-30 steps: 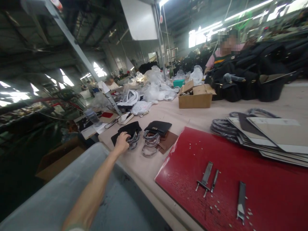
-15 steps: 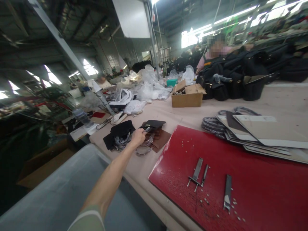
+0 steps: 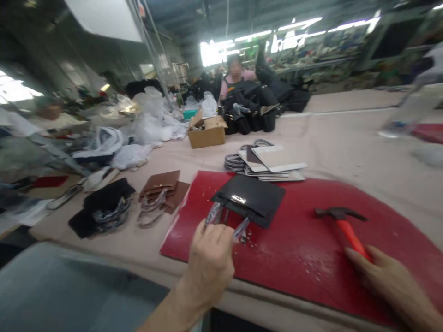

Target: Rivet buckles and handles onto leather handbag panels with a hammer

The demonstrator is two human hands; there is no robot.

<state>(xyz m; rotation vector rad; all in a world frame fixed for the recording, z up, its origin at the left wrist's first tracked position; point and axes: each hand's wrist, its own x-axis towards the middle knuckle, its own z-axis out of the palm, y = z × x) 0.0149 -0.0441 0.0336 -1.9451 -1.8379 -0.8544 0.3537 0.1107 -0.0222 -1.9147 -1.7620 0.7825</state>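
Observation:
My left hand (image 3: 212, 253) is closed on the plastic-wrapped handle of a black bag panel (image 3: 256, 196) with a shiny metal plate. The panel is over the left part of a red board (image 3: 294, 258); whether it touches the board I cannot tell. Beneath its near edge, metal punches are mostly hidden, and small pale bits are scattered. At the right, my right hand (image 3: 387, 276) is wrapped round the orange-red handle of a claw hammer (image 3: 348, 226). The hammer's dark head points away from me, over the board.
Brown panels (image 3: 161, 182) and black panels (image 3: 107, 198) with wrapped handles lie left of the board. Behind it are stacked pale panels (image 3: 280, 159) and a cardboard box (image 3: 207, 137). Black bags (image 3: 249, 108) stand farther back, near a person (image 3: 238, 78). A grey bin (image 3: 69, 290) is at front left.
My left hand has carried the black panel from the brown stack onto the red board's area. My right hand and the hammer have come into view. The camera has turned right.

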